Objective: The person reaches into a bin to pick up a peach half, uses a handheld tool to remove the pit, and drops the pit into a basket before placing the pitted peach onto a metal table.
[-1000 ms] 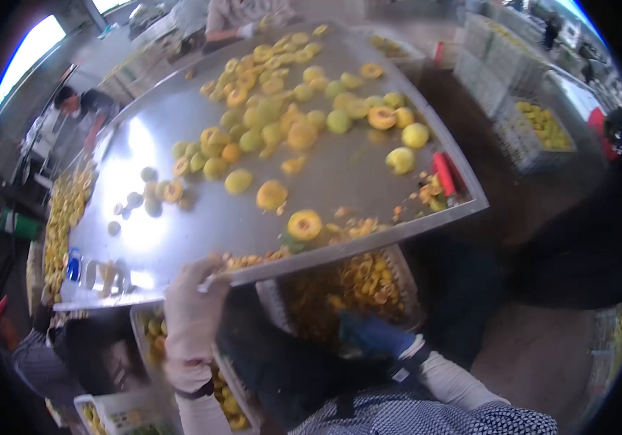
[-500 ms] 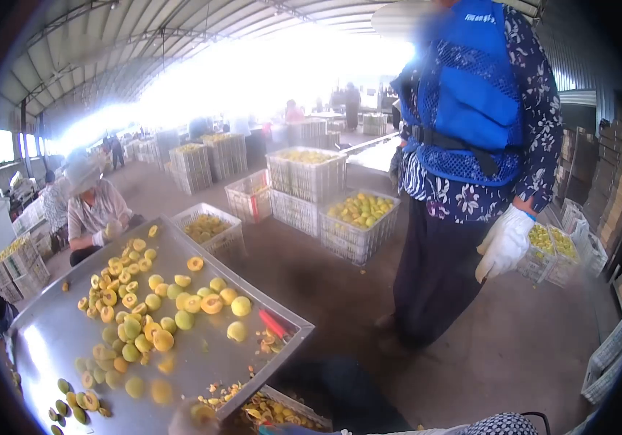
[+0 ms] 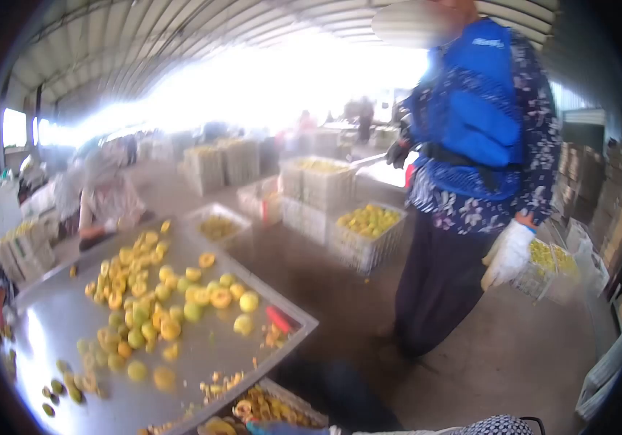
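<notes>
At the bottom edge, a blue-gloved sliver of my right hand shows beside a crate of fruit scraps; its fingers are cut off or hidden, so any grip is unclear. My left hand is out of view. A metal tray table bears many whole and halved yellow-green fruits. Near its right corner lies a red-handled tool, with small scraps around it. Brownish fruit pieces are partly visible at the lower edge, close to my right hand.
A person in a blue vest stands on the right, a white glove hanging at their side. Another person is beyond the tray, blurred. Fruit crates stand ahead; more crates are at the right.
The view has shifted, and the scene sits slightly lower. A blurred pale shape at the tray's near edge, possibly my left hand, is gone. The seated person beyond the tray now leans differently.
</notes>
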A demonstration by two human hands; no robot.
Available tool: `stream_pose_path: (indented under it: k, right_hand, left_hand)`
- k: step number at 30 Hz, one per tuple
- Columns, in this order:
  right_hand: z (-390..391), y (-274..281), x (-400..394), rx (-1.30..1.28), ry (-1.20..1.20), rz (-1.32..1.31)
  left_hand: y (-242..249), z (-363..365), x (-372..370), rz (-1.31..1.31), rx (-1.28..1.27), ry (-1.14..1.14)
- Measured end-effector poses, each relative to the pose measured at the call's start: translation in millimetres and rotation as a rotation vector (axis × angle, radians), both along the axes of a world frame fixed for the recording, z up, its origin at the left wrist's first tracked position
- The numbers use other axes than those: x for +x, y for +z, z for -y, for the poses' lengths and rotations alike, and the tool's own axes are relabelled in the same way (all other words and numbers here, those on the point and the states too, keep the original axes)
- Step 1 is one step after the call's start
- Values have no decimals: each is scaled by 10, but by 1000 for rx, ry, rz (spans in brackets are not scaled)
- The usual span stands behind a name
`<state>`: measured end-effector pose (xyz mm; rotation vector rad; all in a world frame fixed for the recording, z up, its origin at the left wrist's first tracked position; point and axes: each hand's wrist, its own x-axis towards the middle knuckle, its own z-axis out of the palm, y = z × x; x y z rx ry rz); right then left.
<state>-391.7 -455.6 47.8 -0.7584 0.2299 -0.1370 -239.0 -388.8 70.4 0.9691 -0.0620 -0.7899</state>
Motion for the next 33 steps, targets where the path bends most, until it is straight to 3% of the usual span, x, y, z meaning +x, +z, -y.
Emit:
stream_pose_path:
  k: [2,3,5,6,7,8,9,11,13,15,17,19,21,23,26,28,29,31,33]
  right_hand:
    - [38,87,-4,58,54,-59]
    - [54,129,13,83,106,-90]
    - [101,176,79,88,168,-222]
    - [108,331,210,-89,218,-472]
    - [-106,-188,314,-69,-48,-390]
    - [-39,253,287,-121,38,-538]
    - [-51,263,246,-105,67,-545]
    - [-103,214,221,-325,-8,-425]
    - [-107,128,301,-309,-11,-425]
    - [-109,-26,344,-462,-99,-477]
    - [-106,-31,282,-419,-67,-468]
    - [-59,27,319,-328,-29,-511]
    - [-30,3,319,-362,5,-512]
    - [-20,-54,309,-385,29,-522]
    - [22,-90,278,-394,61,-503]
    - [48,-43,247,-312,186,-489]
    - [28,-51,214,-307,183,-490]
    - [-18,-91,163,-77,234,-363]
    - [-60,-103,148,-18,211,-359]
  left_hand:
    - [-234,31,136,128,13,-25]
    - [-447,-5,243,-106,-295,-68]
    - [-275,-74,140,16,-128,-91]
    - [-226,-102,103,74,-70,-97]
    - [-185,-113,73,121,-42,-99]
    - [-205,-146,92,54,9,-110]
    - [-219,-134,86,31,-55,-105]
    - [-339,-133,104,19,-56,-96]
    - [-390,-102,104,175,-31,-94]
    - [-344,-94,105,121,-12,-108]
    - [-304,-112,64,358,94,-107]
    - [-413,-73,77,286,65,-105]
    - [-567,-44,124,503,169,-91]
    - [-551,-73,131,545,178,-100]
    - [-211,-102,206,987,358,-159]
    - [-107,-109,415,1024,366,-577]
    - [-78,-98,479,1024,367,-583]
    - [-14,-69,561,653,473,-846]
    - [-30,-87,452,728,383,-807]
